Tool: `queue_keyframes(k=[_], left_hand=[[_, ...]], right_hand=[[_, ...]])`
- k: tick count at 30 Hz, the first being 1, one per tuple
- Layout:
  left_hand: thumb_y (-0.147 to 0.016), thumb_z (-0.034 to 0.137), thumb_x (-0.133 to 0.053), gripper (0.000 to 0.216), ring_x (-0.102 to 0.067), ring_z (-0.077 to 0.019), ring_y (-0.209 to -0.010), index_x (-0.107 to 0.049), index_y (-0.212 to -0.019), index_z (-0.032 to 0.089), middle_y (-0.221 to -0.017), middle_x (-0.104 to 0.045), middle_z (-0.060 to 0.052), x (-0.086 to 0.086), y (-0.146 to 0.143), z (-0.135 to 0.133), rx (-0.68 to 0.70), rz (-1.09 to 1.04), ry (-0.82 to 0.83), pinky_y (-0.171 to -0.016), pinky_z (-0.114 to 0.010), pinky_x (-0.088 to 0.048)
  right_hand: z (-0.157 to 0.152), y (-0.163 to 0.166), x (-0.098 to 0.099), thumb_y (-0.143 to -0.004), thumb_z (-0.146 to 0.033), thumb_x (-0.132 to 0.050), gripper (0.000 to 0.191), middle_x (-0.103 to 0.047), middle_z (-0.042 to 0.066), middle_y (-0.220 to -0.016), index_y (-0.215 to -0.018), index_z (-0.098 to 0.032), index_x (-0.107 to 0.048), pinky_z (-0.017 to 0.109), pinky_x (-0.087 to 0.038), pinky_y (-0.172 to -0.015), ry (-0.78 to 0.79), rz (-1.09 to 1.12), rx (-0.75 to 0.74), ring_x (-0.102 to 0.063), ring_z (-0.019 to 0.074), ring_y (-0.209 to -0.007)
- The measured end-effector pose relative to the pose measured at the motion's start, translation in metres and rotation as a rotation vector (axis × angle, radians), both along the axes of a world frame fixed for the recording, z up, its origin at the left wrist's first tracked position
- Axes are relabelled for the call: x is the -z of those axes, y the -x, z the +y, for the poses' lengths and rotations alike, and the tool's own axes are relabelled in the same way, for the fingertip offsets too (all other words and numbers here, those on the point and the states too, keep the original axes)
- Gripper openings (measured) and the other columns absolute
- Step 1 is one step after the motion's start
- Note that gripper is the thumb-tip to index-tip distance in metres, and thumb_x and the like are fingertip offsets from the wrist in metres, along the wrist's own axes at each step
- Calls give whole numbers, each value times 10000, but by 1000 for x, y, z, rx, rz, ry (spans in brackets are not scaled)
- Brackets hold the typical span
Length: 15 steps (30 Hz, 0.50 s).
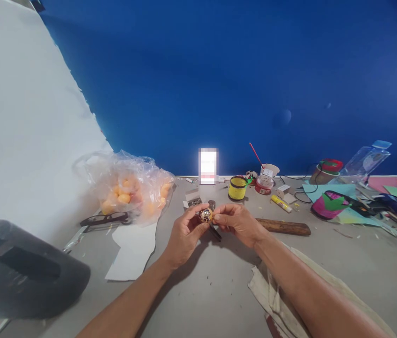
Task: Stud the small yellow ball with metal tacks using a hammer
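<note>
Orange ball point(205, 215), apparently partly covered with shiny metal studs point(207, 217); orange patches showing suggest the covering is unfinished, though its far side is hidden. Small, round and glinting, it is raised above a grey worktop point(212, 305). The left hand point(185, 231) grips it; the right hand point(238, 222) pinches at its edge, perhaps with a tiny piece, too small to tell. Just behind are a hammer point(286, 227) and an open box point(192, 195); farther left, a clear plastic bag point(145, 165).

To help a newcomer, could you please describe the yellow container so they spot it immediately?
Below the blue wall is a grey table. Beyond the right hand stands the yellow container, dark-rimmed, unlike the yellow tube lying nearby.
</note>
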<state>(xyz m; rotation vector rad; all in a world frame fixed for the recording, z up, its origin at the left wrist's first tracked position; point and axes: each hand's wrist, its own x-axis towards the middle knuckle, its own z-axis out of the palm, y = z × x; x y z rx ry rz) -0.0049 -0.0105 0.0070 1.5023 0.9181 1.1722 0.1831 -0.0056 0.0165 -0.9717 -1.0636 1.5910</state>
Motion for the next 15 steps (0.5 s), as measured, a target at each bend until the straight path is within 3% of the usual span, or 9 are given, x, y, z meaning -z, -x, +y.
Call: queue_keyframes(k=[7, 15], left_hand=[[-853, 314, -738, 377, -673, -242, -1042, -721, -1220, 227, -1226, -713, -88, 1, 1, 1, -14, 51, -58, -970, -384, -519], [-854, 309, -734, 386, -676, -239, -1034, -721, -1230, 224, -1257, -698, -94, 3, 1, 1, -17, 47, -51, -944, -374, -531]], right_hand=[[-1, 1, -2, -523, -435, -971, 378, -647, -7, -659, -679, -176, -743, 230, -362, -538, 10, -16, 1, -469, 79, -567], [0, 2, 1, -528, -419, -971, 369, -667, 8, -689, -698, -171, -757, 230, -365, -535, 13, -7, 8, -474, 78, -571]])
